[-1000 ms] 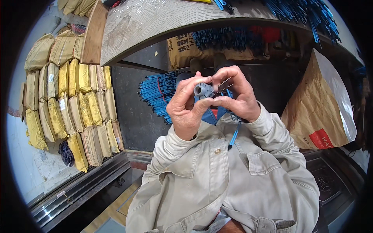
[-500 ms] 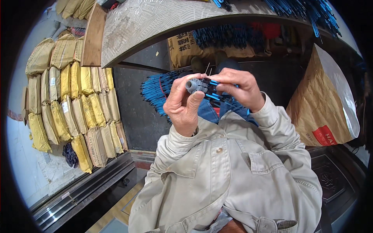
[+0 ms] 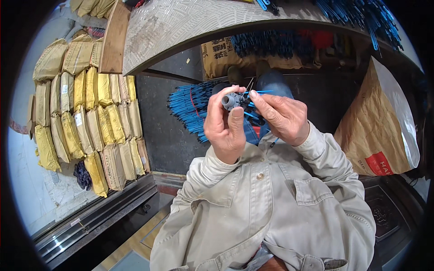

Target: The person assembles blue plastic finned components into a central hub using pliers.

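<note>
My left hand (image 3: 225, 135) is closed around a grey plastic fitting (image 3: 229, 102) with a round, threaded open end facing up. Black pieces and thin blue plastic rods stick out from the fitting's far side. My right hand (image 3: 285, 116) pinches at these pieces, fingertips on a blue rod (image 3: 266, 91); what lies under the fingertips is partly hidden. Two thin pale prongs rise just beyond the fitting. Against my shirt front, below the right hand, is another blue rod (image 3: 274, 142) with a dark tip. A large bundle of blue rods (image 3: 187, 106) lies to the left of my hands.
A worn metal-topped table (image 3: 181, 36) with a wooden board (image 3: 114, 38) at its left end stands ahead, more blue rods (image 3: 348, 16) on it. A tall brown paper sack (image 3: 375, 122) is at right. Stacked yellow and tan packages (image 3: 86, 108) fill the left.
Both hands and the fitting have shifted slightly right in the picture. My right fingers have straightened and closed at the fitting's side. A blue rod now shows against my shirt.
</note>
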### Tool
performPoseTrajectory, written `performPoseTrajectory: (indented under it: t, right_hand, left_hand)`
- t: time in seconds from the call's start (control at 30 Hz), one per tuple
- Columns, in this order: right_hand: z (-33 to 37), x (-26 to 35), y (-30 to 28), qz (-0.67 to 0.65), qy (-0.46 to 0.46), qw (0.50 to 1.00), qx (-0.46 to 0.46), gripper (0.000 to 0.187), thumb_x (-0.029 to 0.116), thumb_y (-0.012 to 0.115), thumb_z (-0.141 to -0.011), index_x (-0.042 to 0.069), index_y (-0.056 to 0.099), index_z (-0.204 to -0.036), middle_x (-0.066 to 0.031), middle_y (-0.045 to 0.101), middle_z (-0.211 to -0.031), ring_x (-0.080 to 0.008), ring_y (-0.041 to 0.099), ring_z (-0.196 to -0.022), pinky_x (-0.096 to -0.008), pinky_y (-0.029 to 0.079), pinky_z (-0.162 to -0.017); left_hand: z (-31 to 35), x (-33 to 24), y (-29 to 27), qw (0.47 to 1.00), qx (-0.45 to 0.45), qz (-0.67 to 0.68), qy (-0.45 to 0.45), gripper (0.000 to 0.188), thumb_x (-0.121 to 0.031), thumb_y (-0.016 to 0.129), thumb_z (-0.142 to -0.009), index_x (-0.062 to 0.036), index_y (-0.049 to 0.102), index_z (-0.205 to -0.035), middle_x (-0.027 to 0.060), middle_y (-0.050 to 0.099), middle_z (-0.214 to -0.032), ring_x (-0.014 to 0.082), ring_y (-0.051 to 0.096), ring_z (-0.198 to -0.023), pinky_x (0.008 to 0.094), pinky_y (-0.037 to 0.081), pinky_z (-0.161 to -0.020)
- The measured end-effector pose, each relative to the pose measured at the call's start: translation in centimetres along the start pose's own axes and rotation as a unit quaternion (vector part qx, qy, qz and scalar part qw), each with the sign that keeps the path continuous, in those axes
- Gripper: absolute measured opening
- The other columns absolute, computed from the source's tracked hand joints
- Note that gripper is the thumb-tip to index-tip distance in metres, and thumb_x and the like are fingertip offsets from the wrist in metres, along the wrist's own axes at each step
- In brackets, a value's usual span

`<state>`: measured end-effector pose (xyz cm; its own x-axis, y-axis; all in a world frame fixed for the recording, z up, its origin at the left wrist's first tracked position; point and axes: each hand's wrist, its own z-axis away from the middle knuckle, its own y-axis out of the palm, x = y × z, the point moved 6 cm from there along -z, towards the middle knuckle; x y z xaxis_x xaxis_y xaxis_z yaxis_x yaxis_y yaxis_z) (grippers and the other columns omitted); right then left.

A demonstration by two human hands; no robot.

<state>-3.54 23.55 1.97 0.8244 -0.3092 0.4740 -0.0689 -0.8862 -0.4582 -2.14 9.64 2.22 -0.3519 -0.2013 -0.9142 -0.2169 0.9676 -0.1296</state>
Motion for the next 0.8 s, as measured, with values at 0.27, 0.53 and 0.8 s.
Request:
performPoseTrajectory:
  t: [0.27, 0.53, 0.8]
  right_hand:
    - [0.3, -0.3, 0.1, -0.120, 0.070, 0.990, -0.013, 0.042, -0.002, 0.065, -0.069, 0.003, 0.062, -0.110, -0.0108, 0.063, -0.085, -0.0229, 0.062, -0.067, -0.0288, 0.049, -0.054]
    - [0.2, -1.3, 0.7, -0.045, 0.091, 0.994, 0.040, 0.022, 0.002, 0.065, -0.071, 0.005, 0.061, -0.093, -0.0082, 0.060, -0.081, -0.0239, 0.061, -0.064, -0.0301, 0.048, -0.051]
    - [-0.9, -2.4, 0.8, -0.088, 0.014, 0.986, 0.142, 0.021, 0.000, 0.062, -0.069, 0.007, 0.055, -0.088, -0.0065, 0.046, -0.069, -0.0223, 0.054, -0.053, -0.0337, 0.042, -0.043]
  left_hand:
    - [0.1, 0.2, 1.0, 0.998, 0.034, 0.024, 0.052, 0.041, -0.031, 0.045, -0.094, 0.0045, 0.039, -0.114, 0.0191, 0.055, -0.109, 0.0277, 0.054, -0.108, 0.0452, 0.032, -0.102]
    - [0.2, 0.3, 1.0, 0.997, 0.039, 0.048, 0.044, 0.043, -0.035, 0.039, -0.096, 0.0038, 0.036, -0.114, 0.0209, 0.054, -0.110, 0.0306, 0.052, -0.109, 0.0455, 0.033, -0.101]
    - [0.4, 0.2, 1.7, 0.998, 0.044, 0.034, 0.040, 0.044, -0.039, 0.037, -0.095, 0.0018, 0.036, -0.112, 0.0204, 0.056, -0.108, 0.0308, 0.053, -0.108, 0.0459, 0.033, -0.100]
